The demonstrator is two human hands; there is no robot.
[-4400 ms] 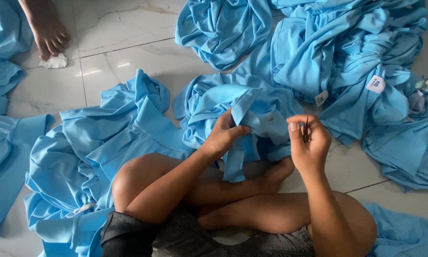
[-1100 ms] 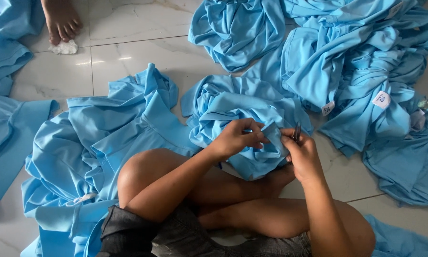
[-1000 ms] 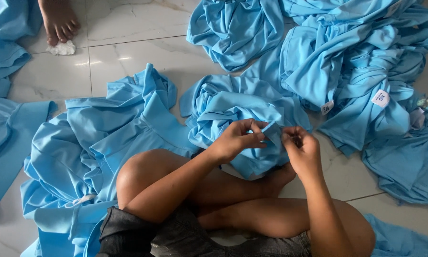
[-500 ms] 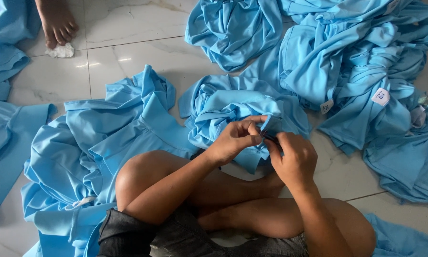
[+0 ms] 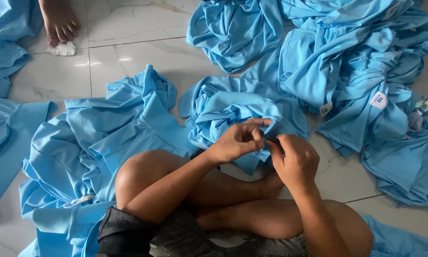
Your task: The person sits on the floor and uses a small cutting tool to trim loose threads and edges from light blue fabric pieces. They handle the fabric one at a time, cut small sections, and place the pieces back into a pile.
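Note:
I sit cross-legged on a marble floor with a crumpled light blue garment (image 5: 228,107) in front of my legs. My left hand (image 5: 235,142) pinches a fold of its fabric near the edge. Close beside it, my right hand (image 5: 294,159) is closed around a small dark tool whose tip touches that same fold. What kind of tool it is stays hidden by the fingers.
Light blue garments lie all around: a pile (image 5: 104,152) at my left, heaps (image 5: 357,71) at the right and back, some with white labels. Another person's bare foot (image 5: 59,21) stands at top left beside a white scrap (image 5: 61,48). Marble floor (image 5: 138,52) shows between.
Four seconds ago my hands were apart and raised. They have since come together on the garment's fold, and the right hand has moved left and down against the left.

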